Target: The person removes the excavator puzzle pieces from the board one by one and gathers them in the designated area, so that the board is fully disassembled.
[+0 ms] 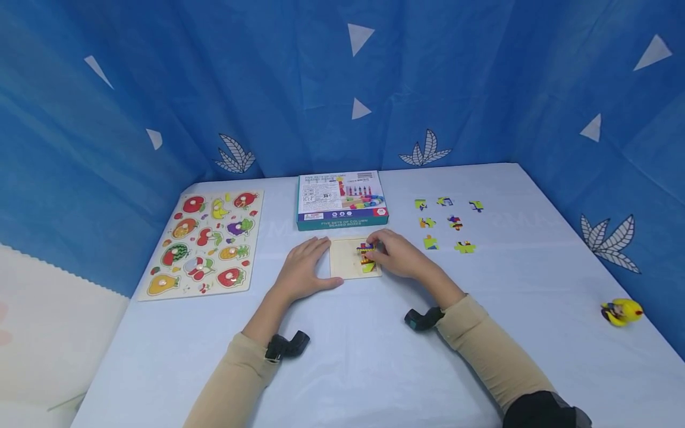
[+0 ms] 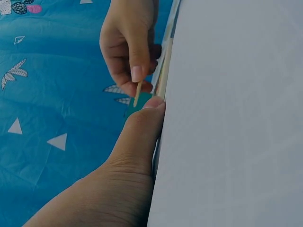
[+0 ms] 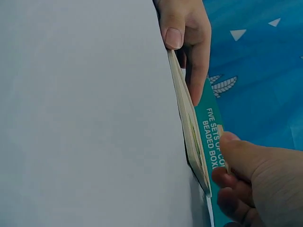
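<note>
A small wooden puzzle board (image 1: 342, 261) lies in front of me, with some colourful pieces (image 1: 368, 267) at its right side. My left hand (image 1: 304, 270) rests at the board's left edge, fingers extended and thumb spread along the near corner; in the right wrist view the left thumb touches the board's rim. Over the right part of the board, my right hand (image 1: 400, 255) pinches a thin puzzle piece (image 2: 138, 93) between thumb and fingers. That piece is seen edge-on in both wrist views, raised off the board. Its printed face is partly hidden by the fingers.
Several loose puzzle pieces (image 1: 430, 242) are spread to the right. Behind the board lies a flat boxed toy set (image 1: 342, 224). A fruit peg board (image 1: 214, 287) occupies the left side. A yellow toy figure (image 1: 623, 312) sits near the right edge of the table.
</note>
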Demonstrator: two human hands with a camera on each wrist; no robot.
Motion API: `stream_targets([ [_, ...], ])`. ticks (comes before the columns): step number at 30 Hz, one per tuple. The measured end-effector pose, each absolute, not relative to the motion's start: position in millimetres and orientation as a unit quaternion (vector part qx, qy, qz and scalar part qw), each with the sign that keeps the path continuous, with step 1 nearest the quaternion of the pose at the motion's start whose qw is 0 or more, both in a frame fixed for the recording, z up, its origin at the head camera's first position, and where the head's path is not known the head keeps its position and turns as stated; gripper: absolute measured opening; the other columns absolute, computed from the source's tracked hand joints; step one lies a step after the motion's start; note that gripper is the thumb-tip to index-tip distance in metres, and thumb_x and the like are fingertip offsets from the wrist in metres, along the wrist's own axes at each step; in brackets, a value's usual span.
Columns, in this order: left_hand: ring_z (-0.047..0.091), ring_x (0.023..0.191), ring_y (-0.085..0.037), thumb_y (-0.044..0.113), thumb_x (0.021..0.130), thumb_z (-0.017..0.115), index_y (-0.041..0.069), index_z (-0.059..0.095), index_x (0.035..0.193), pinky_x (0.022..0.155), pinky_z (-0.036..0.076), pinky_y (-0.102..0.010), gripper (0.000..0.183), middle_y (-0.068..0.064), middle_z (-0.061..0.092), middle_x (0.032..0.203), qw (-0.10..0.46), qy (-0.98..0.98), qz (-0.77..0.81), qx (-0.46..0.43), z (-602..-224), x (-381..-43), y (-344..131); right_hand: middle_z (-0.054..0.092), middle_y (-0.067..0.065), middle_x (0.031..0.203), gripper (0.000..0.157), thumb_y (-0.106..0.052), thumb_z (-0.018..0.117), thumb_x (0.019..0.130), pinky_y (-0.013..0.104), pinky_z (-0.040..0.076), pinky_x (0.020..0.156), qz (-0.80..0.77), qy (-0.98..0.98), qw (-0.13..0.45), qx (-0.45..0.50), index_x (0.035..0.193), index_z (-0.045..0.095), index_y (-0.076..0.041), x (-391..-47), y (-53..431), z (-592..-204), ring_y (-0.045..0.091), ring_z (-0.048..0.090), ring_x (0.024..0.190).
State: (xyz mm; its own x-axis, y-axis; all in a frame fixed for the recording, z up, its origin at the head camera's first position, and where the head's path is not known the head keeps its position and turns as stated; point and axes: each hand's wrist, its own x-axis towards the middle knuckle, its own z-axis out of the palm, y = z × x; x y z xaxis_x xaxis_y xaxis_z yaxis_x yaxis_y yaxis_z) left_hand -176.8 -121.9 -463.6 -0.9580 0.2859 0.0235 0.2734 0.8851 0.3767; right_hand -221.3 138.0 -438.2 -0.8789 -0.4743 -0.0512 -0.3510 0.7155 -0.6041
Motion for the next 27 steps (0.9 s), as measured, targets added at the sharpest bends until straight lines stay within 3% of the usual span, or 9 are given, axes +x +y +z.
stream_targets([
  [5, 0.022, 0.154, -0.024, 0.074, 0.074, 0.069, 0.02, 0.035, 0.155, 0.125, 0.018, -0.051, 0.103, 0.0, 0.032, 0.163, 0.019, 0.971, 0.191, 0.144, -465, -176, -122, 0.067, -0.002, 0.107, 0.037, -0.036, 0.07, 0.092, 0.028, 0.051, 0.071, -0.31, 0.915, 0.094, -0.242, 0.123, 0.067, -0.017, -216, 147, -429, 0.016, 0.056, 0.088],
  [13, 0.022, 0.153, -0.024, 0.073, 0.074, 0.07, 0.019, 0.035, 0.155, 0.125, 0.018, -0.052, 0.103, 0.0, 0.033, 0.163, 0.017, 0.969, 0.198, 0.147, -466, -176, -122, 0.068, 0.0, 0.115, 0.04, -0.031, 0.071, 0.093, 0.03, 0.05, 0.069, -0.304, 0.919, 0.063, -0.243, 0.129, 0.066, -0.016, -213, 186, -416, 0.018, 0.056, 0.09],
  [17, 0.022, 0.153, -0.025, 0.073, 0.073, 0.07, 0.019, 0.035, 0.155, 0.125, 0.018, -0.052, 0.103, 0.0, 0.033, 0.163, 0.016, 0.968, 0.203, 0.148, -465, -177, -122, 0.066, 0.003, 0.118, 0.035, -0.031, 0.066, 0.096, 0.031, 0.049, 0.07, -0.284, 0.933, 0.06, -0.214, 0.129, 0.065, -0.017, -217, 215, -413, 0.02, 0.055, 0.091],
  [27, 0.022, 0.154, -0.024, 0.073, 0.074, 0.069, 0.02, 0.034, 0.155, 0.125, 0.018, -0.051, 0.104, 0.0, 0.032, 0.163, 0.016, 0.968, 0.199, 0.149, -466, -178, -123, 0.06, 0.014, 0.12, 0.044, -0.037, 0.059, 0.1, 0.034, 0.047, 0.073, -0.23, 0.964, 0.072, -0.115, 0.134, 0.057, -0.008, -234, 297, -415, 0.026, 0.052, 0.096],
])
